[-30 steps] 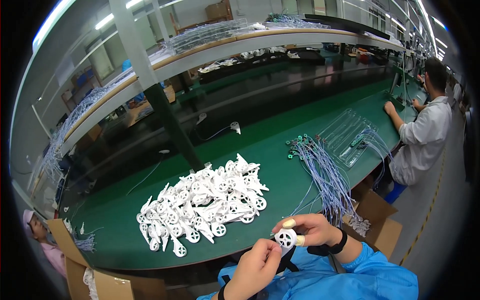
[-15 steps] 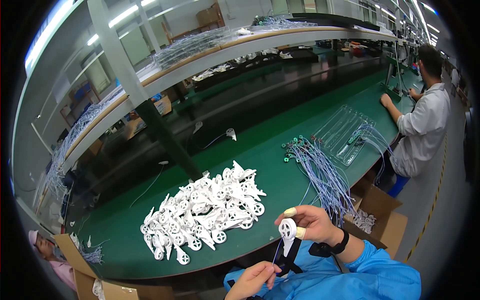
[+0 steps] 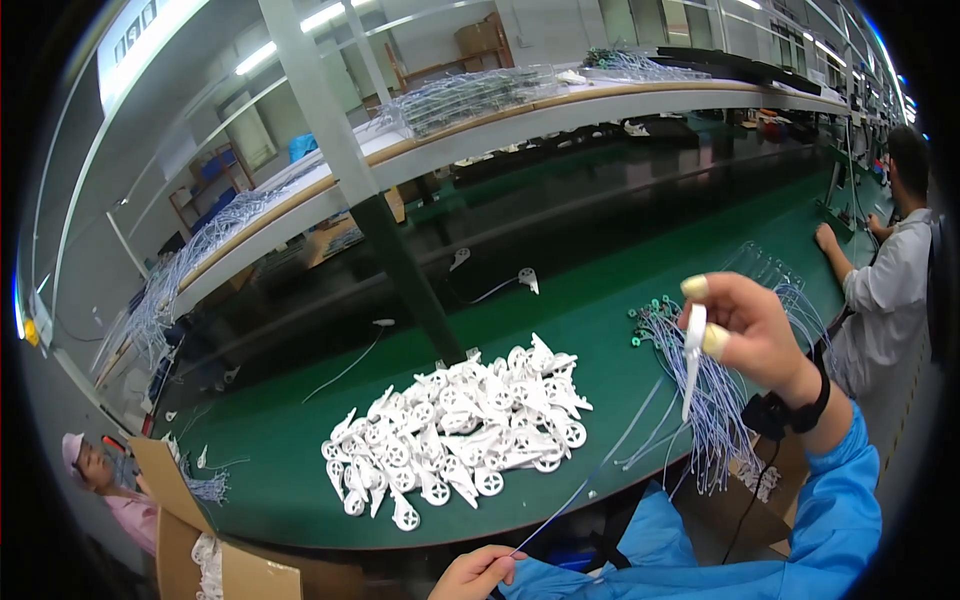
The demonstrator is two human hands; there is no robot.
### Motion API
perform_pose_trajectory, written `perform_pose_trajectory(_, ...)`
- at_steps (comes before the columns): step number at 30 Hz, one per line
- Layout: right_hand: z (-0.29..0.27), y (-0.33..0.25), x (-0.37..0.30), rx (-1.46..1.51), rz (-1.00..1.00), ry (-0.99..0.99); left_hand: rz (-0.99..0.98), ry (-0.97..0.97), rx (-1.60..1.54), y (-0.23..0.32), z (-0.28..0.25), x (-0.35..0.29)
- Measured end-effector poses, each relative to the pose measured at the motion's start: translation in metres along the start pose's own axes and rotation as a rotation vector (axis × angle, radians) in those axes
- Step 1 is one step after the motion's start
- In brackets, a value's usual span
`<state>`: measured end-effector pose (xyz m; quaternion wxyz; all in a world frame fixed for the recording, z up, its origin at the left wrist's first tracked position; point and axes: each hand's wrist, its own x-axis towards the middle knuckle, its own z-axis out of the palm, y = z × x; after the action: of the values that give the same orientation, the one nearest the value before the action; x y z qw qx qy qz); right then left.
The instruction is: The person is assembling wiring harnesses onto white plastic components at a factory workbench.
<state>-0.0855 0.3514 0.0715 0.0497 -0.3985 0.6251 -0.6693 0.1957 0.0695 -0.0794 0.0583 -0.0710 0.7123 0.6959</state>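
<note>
My right hand (image 3: 752, 330) is raised over the right part of the bench. Its thumb and a finger, both with yellowish tip covers, pinch a white plastic part (image 3: 693, 345) seen edge-on, its narrow tail hanging down. At the lower edge my left hand (image 3: 476, 574) is closed, pinching the end of a thin blue-violet wire (image 3: 590, 478). From there the wire slants up rightward toward the raised part; where its far end goes, I cannot tell. Left of my right hand, many similar white parts (image 3: 450, 425) with spoked round ends lie heaped on the green bench (image 3: 290, 480).
Behind my right hand lies a bundle of wires (image 3: 705, 440) with green ends, beside a clear plastic tray (image 3: 755, 265). Open cartons (image 3: 262, 575) stand at lower left and lower right. A post (image 3: 405, 275) carries a shelf. One co-worker (image 3: 895, 260) sits right, another person far left.
My right hand has lifted up and away with the white part, which has turned edge-on. My left hand is lower left, and a long wire now stretches between. The view has shifted.
</note>
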Motion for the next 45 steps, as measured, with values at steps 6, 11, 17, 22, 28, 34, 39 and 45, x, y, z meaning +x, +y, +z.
perform_pose_trajectory(6, -0.005, 0.065, 0.096, -0.073, 0.476, -0.018, -0.011, 0.298, -0.189, 0.012, -0.02, 0.035)
perform_pose_trajectory(11, -0.021, 0.175, 0.143, 0.286, 0.77, 0.074, -0.093, 0.278, -0.237, 0.021, -0.056, 0.081)
perform_pose_trajectory(17, -0.04, 0.258, 0.184, 0.433, 0.928, 0.135, -0.085, 0.427, -0.159, 0.059, -0.108, 0.163)
perform_pose_trajectory(22, -0.043, 0.273, 0.222, 0.408, 1.027, 0.194, -0.178, 0.452, -0.148, 0.094, -0.131, 0.205)
perform_pose_trajectory(28, -0.096, 0.365, 0.202, 0.107, 1.231, 0.457, -0.201, 0.392, -0.095, 0.118, -0.158, 0.219)
perform_pose_trajectory(34, -0.063, 0.278, 0.22, -0.515, 1.125, 0.026, -0.392, 0.267, 0.453, 0.085, -0.258, 0.192)
perform_pose_trajectory(39, 0.006, 0.162, 0.25, -0.308, 1.009, -0.098, -0.208, 0.736, 0.602, 0.033, -0.298, 0.21)
perform_pose_trajectory(45, 0.129, 0.057, 0.274, -0.197, 0.807, -0.299, -0.08, 0.752, 0.421, 0.005, -0.307, 0.247)
